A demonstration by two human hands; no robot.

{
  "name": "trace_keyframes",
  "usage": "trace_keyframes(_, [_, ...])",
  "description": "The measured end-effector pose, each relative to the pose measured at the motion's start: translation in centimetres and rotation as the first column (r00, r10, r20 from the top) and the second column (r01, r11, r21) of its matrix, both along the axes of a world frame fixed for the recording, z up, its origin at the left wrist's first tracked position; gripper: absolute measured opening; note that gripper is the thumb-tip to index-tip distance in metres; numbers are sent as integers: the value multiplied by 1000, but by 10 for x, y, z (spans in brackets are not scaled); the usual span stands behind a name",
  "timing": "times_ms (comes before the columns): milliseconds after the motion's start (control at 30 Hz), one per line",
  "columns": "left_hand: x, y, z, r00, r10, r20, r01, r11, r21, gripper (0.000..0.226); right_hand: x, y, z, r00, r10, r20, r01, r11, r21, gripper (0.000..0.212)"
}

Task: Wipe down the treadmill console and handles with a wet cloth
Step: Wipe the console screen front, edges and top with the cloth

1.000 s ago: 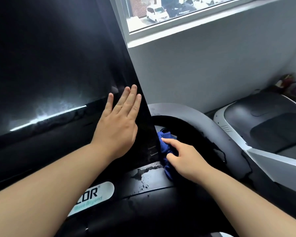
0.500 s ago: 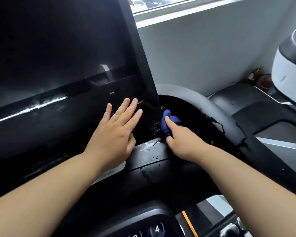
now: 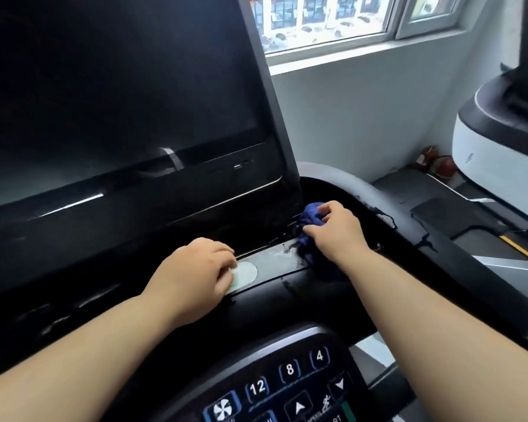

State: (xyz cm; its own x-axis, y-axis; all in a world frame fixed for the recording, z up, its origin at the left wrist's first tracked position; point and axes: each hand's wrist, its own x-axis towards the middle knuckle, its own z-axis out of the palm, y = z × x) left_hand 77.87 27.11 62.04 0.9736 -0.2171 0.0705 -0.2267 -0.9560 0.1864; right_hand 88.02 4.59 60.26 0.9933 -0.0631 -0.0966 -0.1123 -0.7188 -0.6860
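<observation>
- Black screen [image 3: 119,102]: upright, dark.
- Glossy ledge [image 3: 275,263] beneath: speckled with water drops, likely the stretch being wiped.
- Left hand [image 3: 192,275]: fingers curled, holding nothing, resting on the ledge, seemingly as a brace.
- Right hand [image 3: 336,229]: fingers bunched round the cloth [image 3: 310,213], working the corner beside the screen.
- Blue cloth: crumpled, wedged into that corner.

Left hand [image 3: 195,269], right hand [image 3: 336,229] bare; forearms [image 3: 424,315] bare to frame edge.

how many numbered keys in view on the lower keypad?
3: key 12 on the left, key 8 in the middle, key 4 on the right, in a row rising rightward. More may be cut off by the bottom edge.
</observation>
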Motion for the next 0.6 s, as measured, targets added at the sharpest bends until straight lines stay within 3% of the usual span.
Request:
trace_keyframes(67, [-6, 6, -2, 999, 37, -25, -38, 999, -30, 34, -4, 18, -1, 1000, -2, 1, 2, 998, 61, 31])
trace_keyframes(167, [-13, 16, -1, 986, 153, -63, -160, 979, -129, 31, -28, 65, 2, 979, 183, 89, -190, 979, 71, 22])
trace_keyframes(300, [-18, 30, -4, 971, 218, -98, -229, 966, -121, 33, -40, 71, 9, 912, 409, -3, -409, 912, 5, 20])
trace_keyframes(367, [-23, 32, -5, 973, 190, -134, -204, 974, -103, 31, -29, 46, 9, 951, 309, -7, -309, 949, -63, 27])
trace_keyframes(433, [-26, 33, -6, 974, 165, -158, -179, 981, -81, 33, -14, 25, 6, 996, 87, 30, -81, 983, -164, 29])
trace_keyframes(500, [-25, 35, -4, 975, 143, -172, -152, 987, -43, 35, -10, 28, -1, 998, -52, 31, 56, 985, -160, 25])
trace_keyframes(600, [-16, 37, 2, 978, 114, -174, -108, 993, 48, 41, -25, 67, -6, 994, 60, 93, -50, 992, -114, 29])
